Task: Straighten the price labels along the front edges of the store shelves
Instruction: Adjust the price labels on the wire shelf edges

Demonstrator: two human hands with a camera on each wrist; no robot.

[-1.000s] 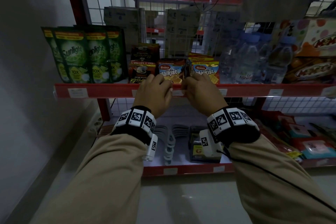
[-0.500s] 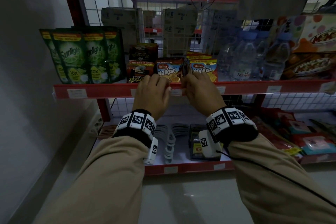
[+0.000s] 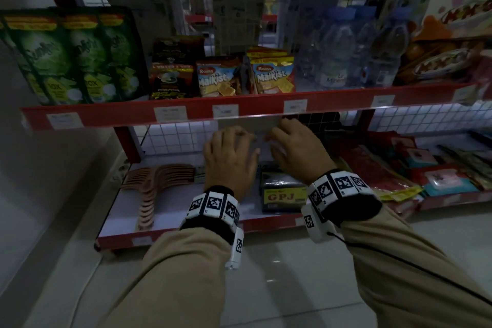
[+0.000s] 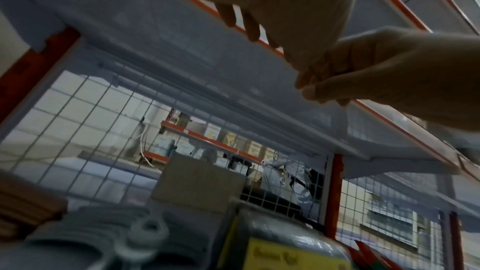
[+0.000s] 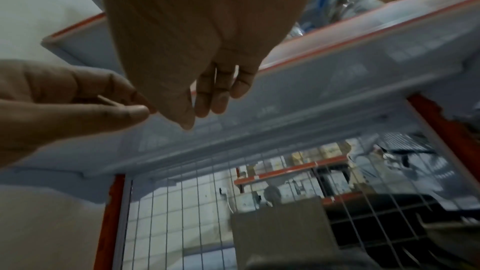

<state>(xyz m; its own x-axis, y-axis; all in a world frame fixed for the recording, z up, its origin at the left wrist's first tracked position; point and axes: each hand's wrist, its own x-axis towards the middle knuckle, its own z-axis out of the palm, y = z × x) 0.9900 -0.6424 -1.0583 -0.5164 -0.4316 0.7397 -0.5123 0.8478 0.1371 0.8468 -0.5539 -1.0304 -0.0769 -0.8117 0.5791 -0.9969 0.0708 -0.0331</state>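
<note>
A red front edge [image 3: 332, 104] runs along the upper shelf and carries several white price labels, among them one [image 3: 225, 110] under the Malkist packs and one [image 3: 295, 106] to its right. Both hands hang just below that edge and touch no label. My left hand [image 3: 229, 152] has thumb and forefinger pressed together; in the right wrist view this left hand [image 5: 78, 100] pinches a thin pale sliver [image 5: 106, 99], and I cannot tell what it is. My right hand [image 3: 290, 141] lies close beside it, its fingers [image 5: 215, 93] hanging loose and holding nothing.
Green Sunlight pouches [image 3: 72, 56], Malkist packs [image 3: 218, 78] and water bottles [image 3: 338, 53] stand on the upper shelf. The lower shelf holds wooden hangers [image 3: 157, 181], a GPJ pack [image 3: 282, 194] and flat packets [image 3: 399, 165]. Wire mesh [image 3: 181, 138] backs the shelves. A wall stands at the left.
Both hands have come down off the label on the upper shelf's front edge and now hang below it. The head view has moved closer and tilted down.
</note>
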